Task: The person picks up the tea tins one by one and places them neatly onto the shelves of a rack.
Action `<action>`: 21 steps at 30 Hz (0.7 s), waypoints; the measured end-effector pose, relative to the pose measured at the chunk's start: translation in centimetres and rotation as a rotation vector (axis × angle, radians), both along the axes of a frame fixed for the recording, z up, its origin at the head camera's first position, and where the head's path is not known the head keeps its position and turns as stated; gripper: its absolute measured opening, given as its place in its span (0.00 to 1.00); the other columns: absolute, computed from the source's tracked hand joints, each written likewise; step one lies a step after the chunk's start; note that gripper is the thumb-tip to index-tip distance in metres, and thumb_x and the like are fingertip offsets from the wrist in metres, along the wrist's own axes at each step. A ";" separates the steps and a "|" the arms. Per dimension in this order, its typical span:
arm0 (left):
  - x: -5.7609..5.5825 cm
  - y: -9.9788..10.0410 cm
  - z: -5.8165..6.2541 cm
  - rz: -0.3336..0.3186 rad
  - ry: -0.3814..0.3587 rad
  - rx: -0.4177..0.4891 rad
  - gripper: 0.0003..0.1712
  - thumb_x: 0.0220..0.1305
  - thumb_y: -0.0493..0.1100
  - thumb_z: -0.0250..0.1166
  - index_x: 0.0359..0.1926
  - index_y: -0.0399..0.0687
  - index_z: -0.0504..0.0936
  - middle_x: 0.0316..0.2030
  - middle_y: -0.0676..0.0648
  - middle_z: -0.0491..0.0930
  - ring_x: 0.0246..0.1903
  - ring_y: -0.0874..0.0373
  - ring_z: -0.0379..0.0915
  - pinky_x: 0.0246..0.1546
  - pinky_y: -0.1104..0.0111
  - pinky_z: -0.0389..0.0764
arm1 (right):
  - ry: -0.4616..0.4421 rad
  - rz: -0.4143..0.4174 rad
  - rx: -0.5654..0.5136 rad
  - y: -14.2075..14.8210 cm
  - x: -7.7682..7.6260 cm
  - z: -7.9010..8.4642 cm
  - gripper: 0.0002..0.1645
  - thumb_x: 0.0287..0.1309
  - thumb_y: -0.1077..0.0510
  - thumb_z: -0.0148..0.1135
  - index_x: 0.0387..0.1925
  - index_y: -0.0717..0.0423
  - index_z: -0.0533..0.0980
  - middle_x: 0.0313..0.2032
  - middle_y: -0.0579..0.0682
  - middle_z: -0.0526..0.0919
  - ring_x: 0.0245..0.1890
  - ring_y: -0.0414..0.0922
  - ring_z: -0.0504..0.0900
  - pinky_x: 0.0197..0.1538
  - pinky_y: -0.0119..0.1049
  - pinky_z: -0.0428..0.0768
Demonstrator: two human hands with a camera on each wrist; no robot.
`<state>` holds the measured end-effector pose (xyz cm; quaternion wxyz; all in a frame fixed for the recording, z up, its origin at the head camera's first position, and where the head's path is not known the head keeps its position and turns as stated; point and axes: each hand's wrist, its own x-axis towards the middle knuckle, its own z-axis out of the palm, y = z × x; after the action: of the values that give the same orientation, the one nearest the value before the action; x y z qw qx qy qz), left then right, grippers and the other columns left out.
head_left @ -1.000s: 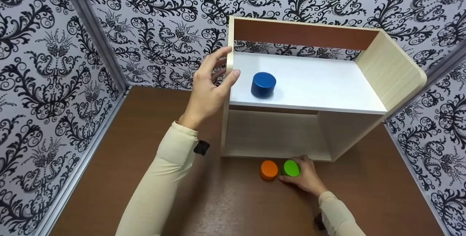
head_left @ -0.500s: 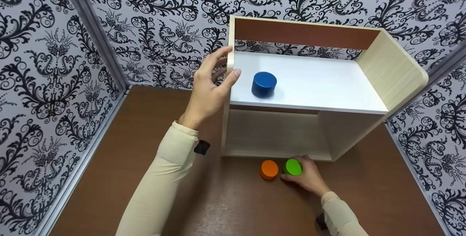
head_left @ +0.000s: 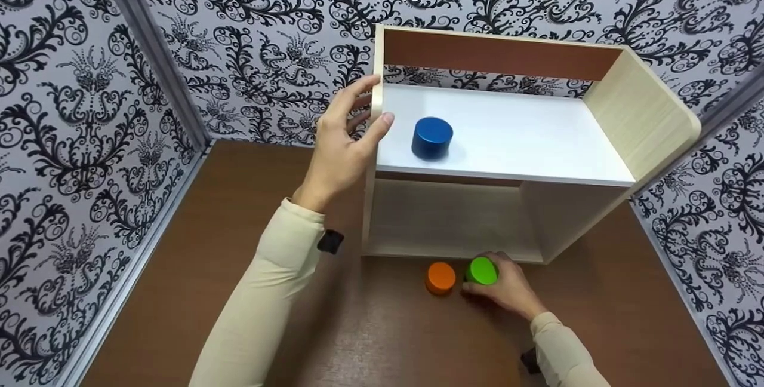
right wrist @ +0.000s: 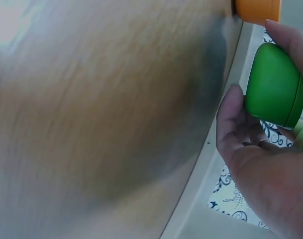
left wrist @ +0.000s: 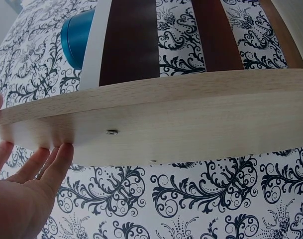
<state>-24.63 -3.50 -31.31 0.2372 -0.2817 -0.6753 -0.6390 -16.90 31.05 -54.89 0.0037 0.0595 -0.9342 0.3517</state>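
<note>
Pinched between thumb and bent fingers of the right hand [head_left: 507,291], the green cylindrical container [head_left: 482,272] leans near the front lower edge of the shelf unit [head_left: 641,115], toward that edge's right end. Whether it is clear of the brown surface [head_left: 388,339] I cannot tell. The grip looks one-sided, so the smooth wall could slip out. The orange cylindrical container [head_left: 440,278] stands just left of the thumb; a leftward swing would likely knock it. The left hand [head_left: 343,145] straddles the left side panel [head_left: 378,94], thumb and fingers partly spread; a tug there could jolt the blue cylindrical container [head_left: 432,138] near the front left corner of the white shelf [head_left: 525,133]. That shelf's front edge overhangs any straight lift into the lower compartment's mouth.
</note>
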 end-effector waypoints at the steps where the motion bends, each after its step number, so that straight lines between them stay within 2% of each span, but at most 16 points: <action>1: 0.0 0.0 0.0 0.001 -0.001 0.000 0.31 0.67 0.39 0.67 0.69 0.37 0.71 0.61 0.39 0.72 0.58 0.46 0.75 0.61 0.63 0.80 | -0.001 0.001 -0.005 -0.1 0.0 0.1 0.36 0.41 0.48 0.85 0.51 0.58 0.79 0.42 0.49 0.78 0.41 0.47 0.77 0.48 0.46 0.80; 10: 0.0 0.0 -0.1 0.000 -0.007 -0.006 0.31 0.67 0.40 0.67 0.69 0.37 0.71 0.60 0.39 0.72 0.58 0.43 0.75 0.60 0.63 0.80 | -0.011 0.003 -0.047 -0.5 0.7 1.8 0.34 0.44 0.51 0.84 0.51 0.59 0.79 0.43 0.51 0.79 0.42 0.48 0.77 0.47 0.45 0.79; 15: 0.0 -0.1 -0.1 0.014 -0.007 -0.015 0.31 0.67 0.40 0.67 0.69 0.38 0.71 0.60 0.39 0.73 0.58 0.48 0.75 0.60 0.65 0.80 | -0.017 0.035 -0.073 -0.8 0.7 3.0 0.31 0.45 0.51 0.83 0.49 0.59 0.80 0.41 0.49 0.81 0.39 0.46 0.77 0.44 0.41 0.79; 21: -0.1 -0.1 0.0 0.021 0.002 -0.019 0.31 0.67 0.40 0.67 0.69 0.38 0.71 0.60 0.39 0.73 0.58 0.47 0.75 0.60 0.65 0.80 | -0.009 0.074 -0.084 -1.0 0.9 4.4 0.28 0.45 0.52 0.82 0.47 0.58 0.80 0.37 0.47 0.81 0.36 0.45 0.76 0.40 0.38 0.78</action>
<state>-24.71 -3.55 -31.34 0.2419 -0.2775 -0.6840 -0.6297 -15.98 30.02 -50.54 -0.0109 0.0922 -0.9158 0.3908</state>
